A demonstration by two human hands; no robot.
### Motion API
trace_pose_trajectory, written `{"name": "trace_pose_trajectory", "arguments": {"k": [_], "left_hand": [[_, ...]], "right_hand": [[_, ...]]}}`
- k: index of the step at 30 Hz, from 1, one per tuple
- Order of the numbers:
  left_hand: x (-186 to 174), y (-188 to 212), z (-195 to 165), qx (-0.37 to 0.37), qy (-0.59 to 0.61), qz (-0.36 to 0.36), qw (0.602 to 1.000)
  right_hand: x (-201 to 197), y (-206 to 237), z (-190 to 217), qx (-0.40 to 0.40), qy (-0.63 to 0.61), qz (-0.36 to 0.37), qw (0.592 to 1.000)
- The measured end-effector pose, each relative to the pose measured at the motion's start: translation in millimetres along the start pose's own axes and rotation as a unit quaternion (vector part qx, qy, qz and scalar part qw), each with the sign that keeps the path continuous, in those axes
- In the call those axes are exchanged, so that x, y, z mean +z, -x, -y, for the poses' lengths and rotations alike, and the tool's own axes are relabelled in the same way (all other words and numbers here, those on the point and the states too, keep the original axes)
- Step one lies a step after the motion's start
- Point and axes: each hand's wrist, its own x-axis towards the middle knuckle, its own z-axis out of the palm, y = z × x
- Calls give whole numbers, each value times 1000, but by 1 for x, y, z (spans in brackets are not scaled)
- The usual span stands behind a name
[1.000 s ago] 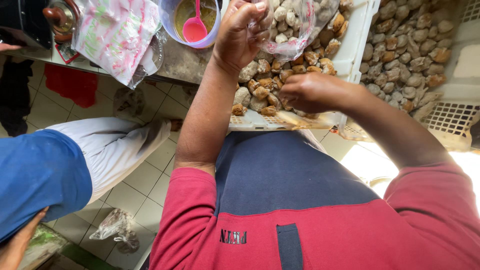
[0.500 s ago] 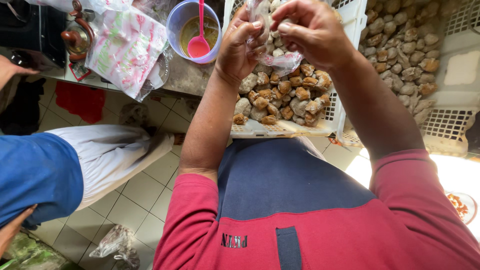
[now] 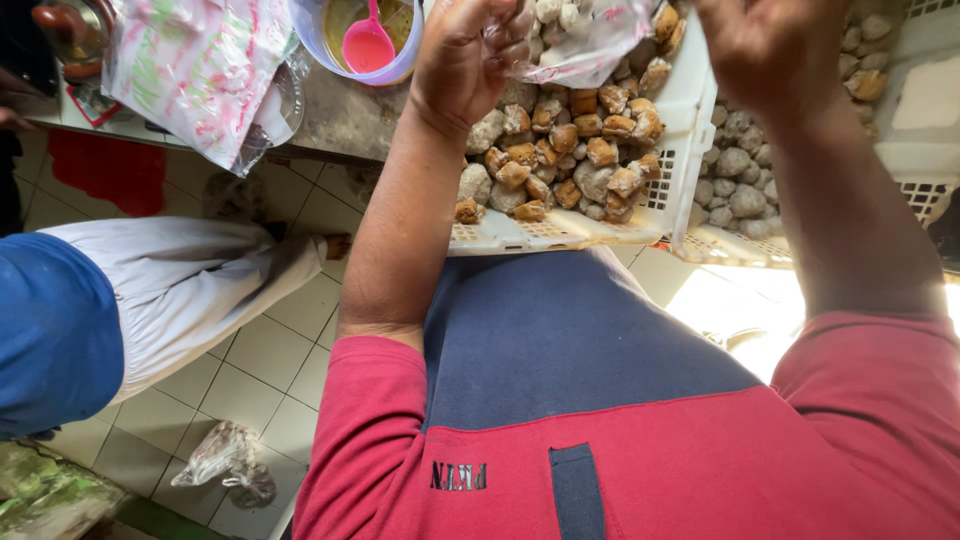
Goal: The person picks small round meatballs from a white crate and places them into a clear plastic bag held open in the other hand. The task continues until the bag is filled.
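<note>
Pinching the clear plastic bag (image 3: 585,40) of pale lumps above the white crate (image 3: 560,232), the left hand (image 3: 470,60) is clenched on its film; the right hand (image 3: 770,45) beside it seems closed, grip unclear; the bag looks soft, slippery, best held by the gathered mouth

Both hands are raised over a white slatted plastic crate (image 3: 690,95) heaped with brown and pale lumpy pieces (image 3: 570,150); the left hand (image 3: 470,60) grips a clear plastic bag (image 3: 585,35) holding pale lumps, the right hand (image 3: 775,45) just beside it. A lilac plastic bowl (image 3: 330,55) with a pink spoon (image 3: 368,45) stands on the grey counter (image 3: 345,115) to the left, near a person in white trousers (image 3: 190,280).
</note>
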Motion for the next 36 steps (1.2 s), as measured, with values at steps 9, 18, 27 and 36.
{"name": "trace_pose_trajectory", "arguments": {"k": [9, 18, 27, 36], "left_hand": [[0, -2, 3, 26, 2, -1, 1000], [18, -6, -6, 16, -5, 28, 999], [33, -9, -10, 19, 1, 3, 1000], [35, -14, -11, 10, 22, -2, 1000]], "right_hand": [[76, 57, 67, 1, 230, 513, 827], [98, 61, 75, -15, 284, 541, 791], [97, 71, 82, 8, 247, 478, 843], [99, 64, 96, 84, 269, 534, 797]]}}
